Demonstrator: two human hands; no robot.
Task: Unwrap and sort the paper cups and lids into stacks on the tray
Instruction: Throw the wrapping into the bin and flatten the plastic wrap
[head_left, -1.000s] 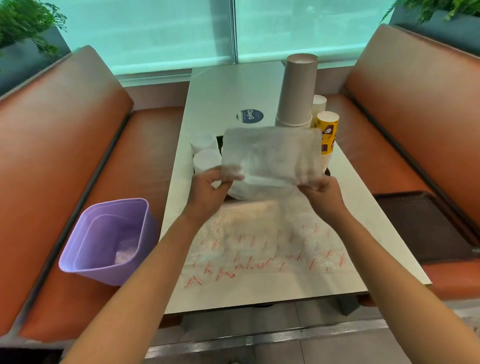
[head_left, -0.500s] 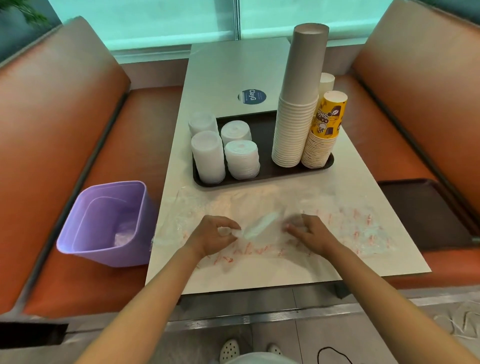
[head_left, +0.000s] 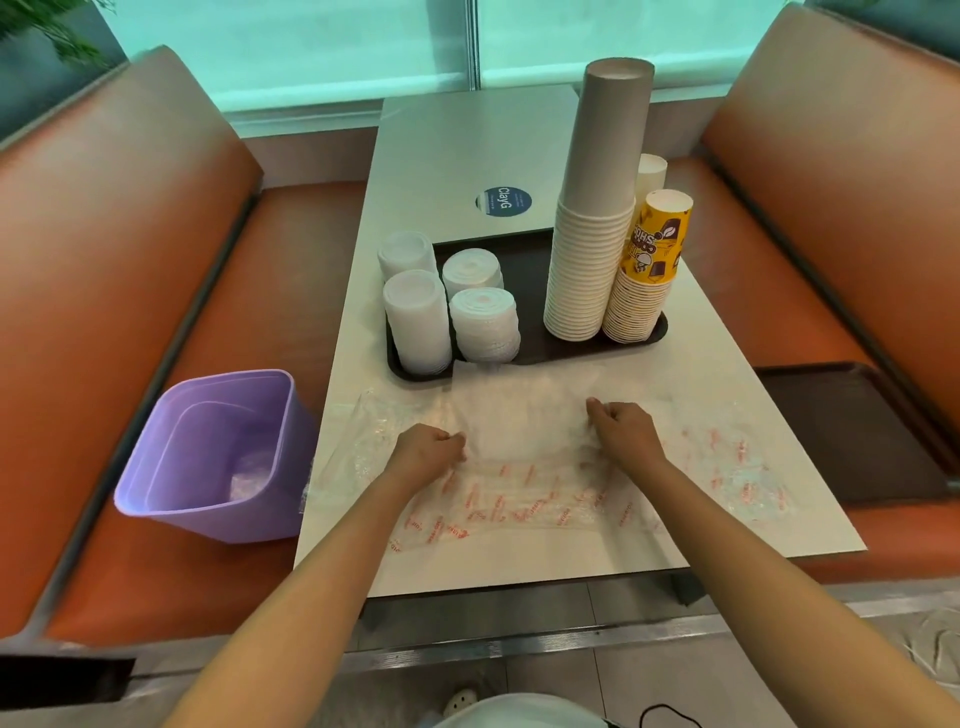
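Left hand: the left hand (head_left: 428, 451) lies knuckles up on the clear plastic wrapper (head_left: 524, 467), fingers curled down and pinching a fold of the film.
Right hand: the right hand (head_left: 623, 434) sits to the right of the left hand, well apart from it, fingers curled and pinching the same wrapper at its far edge.
Wrapper: thin clear film with red print, spread flat on the white table (head_left: 478, 140) under and around both hands, reaching out past each wrist to left and right.
Tray: the dark tray (head_left: 524, 265) stands just beyond the hands, its near rim touching the wrapper's far edge.
Lids: four stacks of white lids (head_left: 415, 322) fill the tray's left end, beyond the left hand.
Cups: a tall stack of plain paper cups (head_left: 592, 228) stands upside down on the tray's right end, beyond the right hand; a shorter stack of yellow printed cups (head_left: 652, 265) leans against its right side, with a white cup (head_left: 652, 174) behind.
Bin: a purple bin (head_left: 218, 457) sits on the orange bench, left of the left hand.
Second tray: a dark tray on the bench (head_left: 852, 431), right of the right hand.
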